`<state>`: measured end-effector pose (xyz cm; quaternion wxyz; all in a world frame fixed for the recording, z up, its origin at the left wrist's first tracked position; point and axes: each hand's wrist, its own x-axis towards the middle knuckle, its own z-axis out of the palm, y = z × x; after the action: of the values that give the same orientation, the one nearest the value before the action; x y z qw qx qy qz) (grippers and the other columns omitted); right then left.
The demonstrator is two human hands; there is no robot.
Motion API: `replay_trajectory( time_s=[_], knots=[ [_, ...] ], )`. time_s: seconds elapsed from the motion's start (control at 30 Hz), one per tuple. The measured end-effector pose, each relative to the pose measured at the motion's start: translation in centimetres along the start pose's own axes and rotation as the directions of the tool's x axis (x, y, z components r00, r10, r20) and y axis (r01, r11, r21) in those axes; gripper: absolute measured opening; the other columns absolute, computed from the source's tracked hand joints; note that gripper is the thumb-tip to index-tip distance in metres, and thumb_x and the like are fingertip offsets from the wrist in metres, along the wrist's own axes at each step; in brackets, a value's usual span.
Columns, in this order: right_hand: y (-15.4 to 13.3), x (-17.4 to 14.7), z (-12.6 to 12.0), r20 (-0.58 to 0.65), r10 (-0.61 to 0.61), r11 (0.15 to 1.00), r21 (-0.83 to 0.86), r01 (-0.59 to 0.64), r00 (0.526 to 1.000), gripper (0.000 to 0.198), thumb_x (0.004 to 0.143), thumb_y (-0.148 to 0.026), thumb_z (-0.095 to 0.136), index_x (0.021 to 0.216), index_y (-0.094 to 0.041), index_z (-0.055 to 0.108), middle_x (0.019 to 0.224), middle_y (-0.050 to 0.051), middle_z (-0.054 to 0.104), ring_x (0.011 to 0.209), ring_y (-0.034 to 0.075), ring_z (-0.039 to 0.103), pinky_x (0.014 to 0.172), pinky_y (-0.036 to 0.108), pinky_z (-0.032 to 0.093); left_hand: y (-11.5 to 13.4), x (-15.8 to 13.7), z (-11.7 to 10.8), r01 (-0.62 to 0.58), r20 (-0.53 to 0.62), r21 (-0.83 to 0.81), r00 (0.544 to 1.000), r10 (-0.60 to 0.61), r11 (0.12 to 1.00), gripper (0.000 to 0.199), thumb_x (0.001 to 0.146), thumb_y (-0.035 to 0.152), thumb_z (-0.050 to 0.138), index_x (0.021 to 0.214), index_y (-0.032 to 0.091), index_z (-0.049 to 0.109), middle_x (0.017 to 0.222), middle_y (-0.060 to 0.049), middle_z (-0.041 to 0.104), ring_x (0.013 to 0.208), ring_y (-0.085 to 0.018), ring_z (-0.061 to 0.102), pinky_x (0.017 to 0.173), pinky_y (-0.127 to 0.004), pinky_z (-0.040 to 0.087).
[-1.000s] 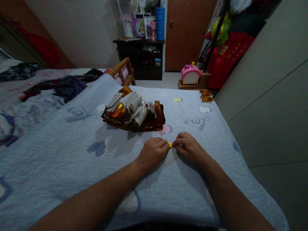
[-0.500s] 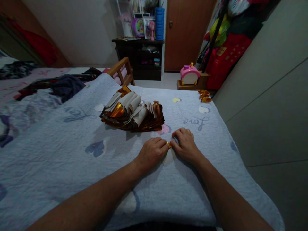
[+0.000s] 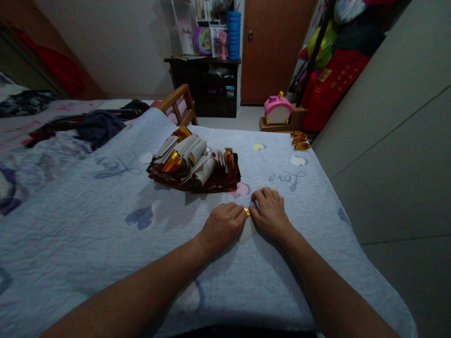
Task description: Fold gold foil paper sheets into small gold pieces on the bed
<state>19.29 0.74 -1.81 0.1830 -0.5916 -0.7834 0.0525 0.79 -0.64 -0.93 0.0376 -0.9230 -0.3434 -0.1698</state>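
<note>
Your left hand (image 3: 224, 226) clamps the foil paper (image 3: 247, 213); whether your right hand (image 3: 270, 212) grips it, I cannot tell. Uneven pulling between the 2 could tear it.

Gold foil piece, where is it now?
In the head view, the gold foil piece is below and right of centre, between the left hand and right hand.

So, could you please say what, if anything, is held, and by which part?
The paper, seemingly by its gold far edge, between left grip and right grip; exact contact hidden.
</note>
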Motion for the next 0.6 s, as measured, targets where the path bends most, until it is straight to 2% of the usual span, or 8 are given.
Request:
replay_trajectory(
  time_s=[0.17,0.33,0.43,0.6],
  knots=[
    [-0.7,0.0,0.0,-0.027,0.022,0.998,-0.051,-0.023,0.999,0.017,0.090,-0.037,0.064,0.097,-0.023,0.058,0.101,0.010,0.057,0.096,0.029,0.047,0.082,0.042,0.036,0.2,0.0,0.0,-0.030,0.003,0.054,1.000,0.029,0.998,0.017,0.097,0.010,0.049,0.099,0.013,0.066,0.089,-0.008,0.070,0.085,-0.022,0.065,0.074,-0.035,0.055],
    [-1.3,0.0,0.0,-0.018,0.056,0.996,-0.070,-0.057,0.998,0.017,0.091,-0.038,0.062,0.100,-0.023,0.059,0.102,0.010,0.056,0.096,0.029,0.046,0.082,0.042,0.037,0.4,-0.1,0.0,-0.033,0.024,0.081,0.999,0.032,0.996,0.014,0.095,0.009,0.053,0.100,0.010,0.066,0.090,-0.009,0.070,0.084,-0.024,0.065,0.072,-0.037,0.055],
    [-1.2,0.0,-0.1,0.003,0.054,0.997,-0.054,-0.054,0.999,0.018,0.092,-0.035,0.061,0.107,-0.025,0.061,0.104,0.010,0.057,0.097,0.030,0.046,0.083,0.043,0.036,0.4,-0.2,-0.1,-0.029,0.041,0.079,0.999,0.026,0.996,0.014,0.096,0.010,0.053,0.102,0.010,0.066,0.092,-0.010,0.070,0.085,-0.024,0.064,0.071,-0.037,0.055],
    [-0.6,-0.2,-0.3,0.036,0.036,0.999,-0.021,-0.035,0.999,0.036,0.090,-0.025,0.059,0.126,-0.029,0.060,0.111,0.010,0.057,0.101,0.030,0.047,0.086,0.044,0.035,0.3,-0.3,-0.1,-0.029,0.058,0.075,0.998,0.025,0.997,0.014,0.096,0.011,0.054,0.103,0.011,0.067,0.094,-0.010,0.071,0.087,-0.025,0.065,0.071,-0.037,0.054]
  ],
)
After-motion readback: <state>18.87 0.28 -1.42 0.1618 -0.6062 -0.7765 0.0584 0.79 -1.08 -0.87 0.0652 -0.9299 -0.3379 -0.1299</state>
